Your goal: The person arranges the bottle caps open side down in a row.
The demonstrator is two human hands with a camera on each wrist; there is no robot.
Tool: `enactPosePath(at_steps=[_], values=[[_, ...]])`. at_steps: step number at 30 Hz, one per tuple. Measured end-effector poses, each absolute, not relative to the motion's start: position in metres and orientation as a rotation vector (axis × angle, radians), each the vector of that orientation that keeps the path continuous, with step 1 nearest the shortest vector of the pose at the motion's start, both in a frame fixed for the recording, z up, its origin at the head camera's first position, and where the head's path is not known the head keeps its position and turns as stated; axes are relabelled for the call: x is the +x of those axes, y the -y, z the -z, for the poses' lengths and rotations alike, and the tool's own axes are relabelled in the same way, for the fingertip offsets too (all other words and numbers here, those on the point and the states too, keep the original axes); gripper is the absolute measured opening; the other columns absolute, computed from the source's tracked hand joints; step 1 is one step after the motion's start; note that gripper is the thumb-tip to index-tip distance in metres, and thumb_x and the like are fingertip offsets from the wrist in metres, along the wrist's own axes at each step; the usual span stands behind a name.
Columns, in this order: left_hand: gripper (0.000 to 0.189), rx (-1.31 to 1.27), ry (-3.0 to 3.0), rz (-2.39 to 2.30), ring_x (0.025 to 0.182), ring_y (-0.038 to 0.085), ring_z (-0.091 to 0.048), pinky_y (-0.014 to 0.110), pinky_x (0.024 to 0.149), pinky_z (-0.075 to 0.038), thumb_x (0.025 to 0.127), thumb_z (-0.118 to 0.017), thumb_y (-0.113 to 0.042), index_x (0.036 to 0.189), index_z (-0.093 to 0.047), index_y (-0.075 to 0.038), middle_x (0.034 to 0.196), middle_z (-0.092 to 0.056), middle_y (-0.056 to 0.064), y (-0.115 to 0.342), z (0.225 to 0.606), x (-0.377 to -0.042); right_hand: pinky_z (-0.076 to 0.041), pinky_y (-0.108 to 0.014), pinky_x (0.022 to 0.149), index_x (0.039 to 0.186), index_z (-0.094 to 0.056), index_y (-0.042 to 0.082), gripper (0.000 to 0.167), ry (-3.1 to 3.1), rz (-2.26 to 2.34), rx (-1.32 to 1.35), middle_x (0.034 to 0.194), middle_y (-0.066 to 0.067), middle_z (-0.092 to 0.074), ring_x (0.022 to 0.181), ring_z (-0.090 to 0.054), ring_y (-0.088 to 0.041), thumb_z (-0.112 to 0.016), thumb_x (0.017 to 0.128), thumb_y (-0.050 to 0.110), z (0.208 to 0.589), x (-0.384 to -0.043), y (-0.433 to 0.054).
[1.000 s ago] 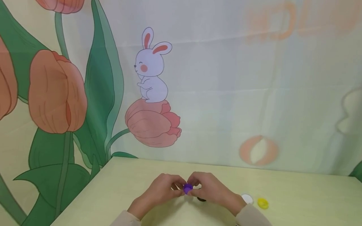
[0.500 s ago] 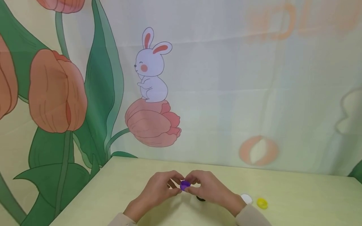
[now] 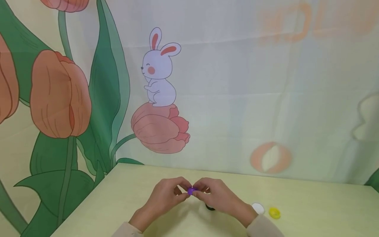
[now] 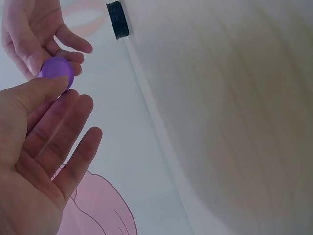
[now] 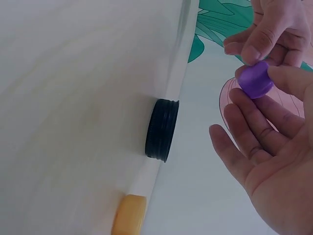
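Note:
Both hands meet above the table around a small purple bottle cap [image 3: 191, 191]. My left hand [image 3: 170, 192] pinches it from the left with thumb and fingertips. From the other side, my right hand [image 3: 214, 192] also pinches its edge. In the left wrist view the cap's smooth round face [image 4: 55, 71] shows, with the left thumb across its lower rim. The remaining fingers of each hand spread loosely away from it. Under the right hand, a black ridged cap [image 5: 162, 130] sits on the table, partly hidden in the head view.
Right of the right wrist, a white round disc [image 3: 258, 208] and a yellow cap [image 3: 274, 213] lie on the pale table [image 3: 319, 210]. The table's back edge meets a cloth backdrop [image 3: 222, 98] printed with tulips and a rabbit.
The purple cap has turned in the fingers: its hollow side faced the head camera before and is now tipped out of sight. Both hands have shifted slightly up and left with it.

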State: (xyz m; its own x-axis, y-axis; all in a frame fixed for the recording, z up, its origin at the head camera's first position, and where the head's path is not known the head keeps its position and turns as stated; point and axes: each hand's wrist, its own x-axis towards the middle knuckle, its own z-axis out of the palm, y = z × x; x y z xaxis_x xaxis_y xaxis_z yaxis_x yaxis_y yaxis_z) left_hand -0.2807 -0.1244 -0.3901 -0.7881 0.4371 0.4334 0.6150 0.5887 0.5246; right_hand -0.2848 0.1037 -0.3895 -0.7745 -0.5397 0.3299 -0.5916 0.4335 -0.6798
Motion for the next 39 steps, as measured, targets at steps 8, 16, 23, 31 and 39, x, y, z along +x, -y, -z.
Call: enactPosePath(at_steps=[8, 16, 23, 31, 39], values=[[0.017, -0.824, 2.522, 0.969, 0.068, -0.001, -0.068, 0.025, 0.067, -0.054, 0.091, -0.085, -0.008, 0.102, -0.077, -0.018, 0.097, -0.079, -0.008, 0.1254, 0.3916, -0.2798, -0.057, -0.036, 0.09, 0.122, -0.07, 0.006, 0.028, 2.54, -1.324, 1.001, 0.112, 0.006, -0.072, 0.099, -0.068, -0.016, -0.072, 0.104, 0.027, 0.3933, -0.2848, -0.1041], [0.011, -0.802, 2.526, 0.998, 0.071, 0.001, -0.068, 0.025, 0.067, -0.056, 0.094, -0.084, -0.015, 0.102, -0.078, -0.018, 0.098, -0.079, -0.009, 0.1255, 0.3943, -0.2821, -0.058, -0.033, 0.089, 0.115, -0.072, 0.01, 0.013, 2.46, -1.263, 1.048, 0.109, 0.005, -0.074, 0.096, -0.069, -0.012, -0.073, 0.102, 0.011, 0.3969, -0.2865, -0.1043], [0.014, -0.828, 2.526, 1.011, 0.071, 0.001, -0.068, 0.024, 0.068, -0.057, 0.095, -0.083, -0.014, 0.108, -0.078, -0.017, 0.101, -0.079, -0.007, 0.1243, 0.3942, -0.2829, -0.058, -0.033, 0.088, 0.114, -0.072, 0.011, 0.011, 2.486, -1.295, 1.015, 0.104, 0.008, -0.074, 0.094, -0.07, -0.011, -0.072, 0.103, 0.01, 0.3959, -0.2863, -0.1039], [0.031, -0.846, 2.532, 1.03, 0.07, 0.001, -0.068, 0.023, 0.066, -0.056, 0.091, -0.085, -0.007, 0.118, -0.075, -0.016, 0.106, -0.078, -0.001, 0.124, 0.3927, -0.2816, -0.058, -0.031, 0.086, 0.122, -0.068, 0.006, 0.018, 2.505, -1.3, 0.993, 0.102, 0.004, -0.074, 0.092, -0.07, -0.013, -0.069, 0.105, 0.009, 0.3954, -0.2857, -0.1054], [0.031, -0.859, 2.505, 1.007, 0.069, 0.001, -0.067, 0.024, 0.066, -0.057, 0.09, -0.086, -0.006, 0.116, -0.076, -0.018, 0.104, -0.078, -0.003, 0.1237, 0.3922, -0.281, -0.058, -0.03, 0.083, 0.124, -0.067, 0.004, 0.019, 2.485, -1.352, 1.008, 0.101, -0.004, -0.074, 0.089, -0.071, -0.022, -0.066, 0.107, 0.012, 0.3946, -0.2837, -0.1057]])
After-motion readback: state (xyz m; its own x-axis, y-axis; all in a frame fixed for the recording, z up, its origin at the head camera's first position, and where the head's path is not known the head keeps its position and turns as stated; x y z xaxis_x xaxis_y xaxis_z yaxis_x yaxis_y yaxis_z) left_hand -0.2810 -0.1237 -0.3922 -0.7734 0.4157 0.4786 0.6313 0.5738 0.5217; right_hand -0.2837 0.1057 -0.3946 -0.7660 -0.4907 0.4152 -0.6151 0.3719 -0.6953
